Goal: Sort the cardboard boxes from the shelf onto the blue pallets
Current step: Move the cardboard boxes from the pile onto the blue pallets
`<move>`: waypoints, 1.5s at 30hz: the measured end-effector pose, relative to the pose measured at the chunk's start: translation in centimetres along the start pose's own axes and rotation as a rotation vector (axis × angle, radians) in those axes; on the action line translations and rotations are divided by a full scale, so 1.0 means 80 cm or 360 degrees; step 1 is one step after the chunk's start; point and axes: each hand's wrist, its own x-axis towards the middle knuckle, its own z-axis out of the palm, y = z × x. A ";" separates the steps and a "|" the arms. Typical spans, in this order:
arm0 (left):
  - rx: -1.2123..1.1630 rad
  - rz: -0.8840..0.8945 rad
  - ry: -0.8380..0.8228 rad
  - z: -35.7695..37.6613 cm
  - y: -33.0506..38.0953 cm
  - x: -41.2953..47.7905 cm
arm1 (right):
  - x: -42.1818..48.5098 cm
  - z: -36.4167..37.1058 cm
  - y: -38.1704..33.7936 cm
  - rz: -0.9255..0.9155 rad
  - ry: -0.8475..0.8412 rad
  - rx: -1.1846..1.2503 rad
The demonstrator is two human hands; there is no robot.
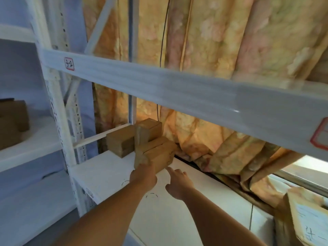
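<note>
The fingers of the left hand (143,176) are pressed against the front end of a small cardboard box (158,157), and they look wrapped on its near corner, though the picture is a bit blurry there. The fingers of the right hand (179,183) are loose and spread, holding nothing, with one finger pointing toward the same box and its tip just beside the box's lower edge. This box lies flat on the white shelf (106,174). It is the nearest one in a little group of brown boxes at the back of the shelf. A taller box (149,132) stands upright just behind it, touching it. Another box (120,142) sits to the left of the tall one, close against it. Behind the boxes hangs a yellow curtain (213,41) with pale flowers, all crumpled at the bottom where it meets the shelf. A wide white beam (177,86) crosses above the hands, and it has a small label (69,63) with a red border and some handwriting. On the far left, on another shelf, there is a darker brown box (12,121) in the shade. At the bottom right corner sits a bigger box (308,217) with a white paper stuck on it. Both arms are bare and reach up from the bottom of the picture.
</note>
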 end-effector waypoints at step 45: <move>0.0055 0.2278 0.1377 -0.033 -0.013 0.081 | -0.019 -0.063 -0.094 0.1139 0.0990 0.2701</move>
